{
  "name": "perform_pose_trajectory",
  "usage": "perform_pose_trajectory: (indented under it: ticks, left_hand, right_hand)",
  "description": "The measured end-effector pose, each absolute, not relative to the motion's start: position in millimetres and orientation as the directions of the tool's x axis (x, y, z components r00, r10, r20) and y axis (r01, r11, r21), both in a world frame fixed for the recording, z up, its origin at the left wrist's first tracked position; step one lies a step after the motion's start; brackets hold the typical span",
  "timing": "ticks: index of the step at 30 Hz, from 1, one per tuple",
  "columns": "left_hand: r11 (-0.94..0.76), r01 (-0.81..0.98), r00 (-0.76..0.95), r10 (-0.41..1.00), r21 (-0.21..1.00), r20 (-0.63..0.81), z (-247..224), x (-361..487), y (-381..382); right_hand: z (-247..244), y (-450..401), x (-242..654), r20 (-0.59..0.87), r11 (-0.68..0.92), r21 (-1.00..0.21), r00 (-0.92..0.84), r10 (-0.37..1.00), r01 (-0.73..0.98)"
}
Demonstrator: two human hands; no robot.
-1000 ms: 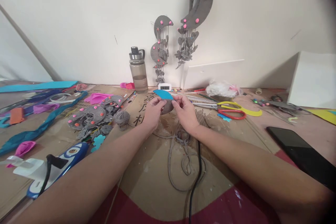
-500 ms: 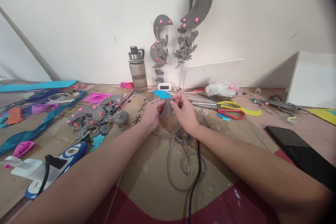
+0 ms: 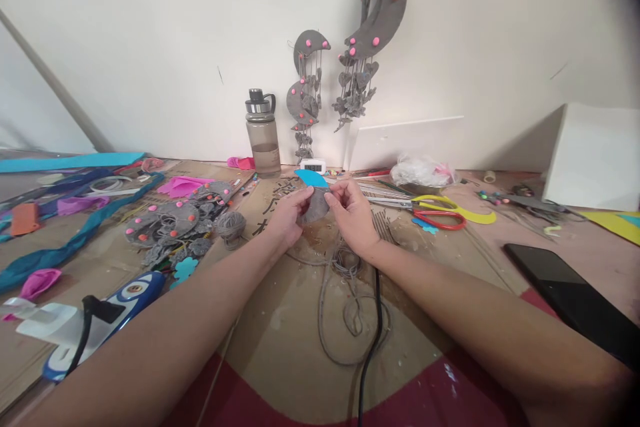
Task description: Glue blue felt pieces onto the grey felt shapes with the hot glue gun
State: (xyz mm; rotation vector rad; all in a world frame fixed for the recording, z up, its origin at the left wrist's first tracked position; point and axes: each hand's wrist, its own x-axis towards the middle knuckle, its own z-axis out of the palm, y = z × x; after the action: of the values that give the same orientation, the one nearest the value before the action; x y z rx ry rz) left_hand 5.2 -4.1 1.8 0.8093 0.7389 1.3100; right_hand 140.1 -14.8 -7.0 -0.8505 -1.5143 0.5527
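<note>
Between my two hands is a crescent-like piece, its upper end bright blue point(image 3: 311, 178) and its lower part covered in grey yarn point(image 3: 316, 207). My left hand point(image 3: 293, 213) pinches it from the left with thumb and fingers. On the other side, my right hand point(image 3: 353, 213) has its thumb and fingertips closed at the piece's right edge, where the yarn meets the blue. Whether a strand lies in those fingertips is too small to see. Loose grey yarn point(image 3: 345, 260) coils on the cardboard below, and a ball of grey yarn point(image 3: 231, 228) sits left of my left hand.
Scissors point(image 3: 443, 220) with red and yellow handles lie right of my hands. A phone point(image 3: 565, 293) is at far right, a glue gun point(image 3: 107, 320) at left. Behind stand a water bottle point(image 3: 263, 140) and small clock point(image 3: 313, 166). Grey crescent hangings point(image 3: 385, 17) hang at the wall.
The piece has turned slightly in my fingers, and more of its grey lower part shows. Its blue end has shifted a little to the right. Both hands keep nearly the same place.
</note>
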Motion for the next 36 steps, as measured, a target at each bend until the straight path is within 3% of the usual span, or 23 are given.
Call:
perform_pose_trajectory:
  ticks: [19, 27, 36]
  left_hand:
    - [0.139, -0.571, 0.111, 0.99, 0.809, -0.092, 1.0, 11.2, -5.1]
    - [0.097, -0.603, 0.118, 0.992, 0.792, -0.032, 3.6, 13.0, -8.1]
    - [0.113, -0.607, 0.104, 0.993, 0.787, -0.062, 5.1, 14.1, -9.1]
  right_hand:
    - [-3.9, -18.4, 141.5, 0.642, 0.629, -0.737, -0.038, 0.766, 0.248]
    - [-5.8, -16.4, 141.0, 0.605, 0.595, -0.786, 0.013, 0.796, 0.167]
    - [-6.3, -16.2, 140.5, 0.651, 0.643, -0.746, -0.012, 0.759, 0.173]
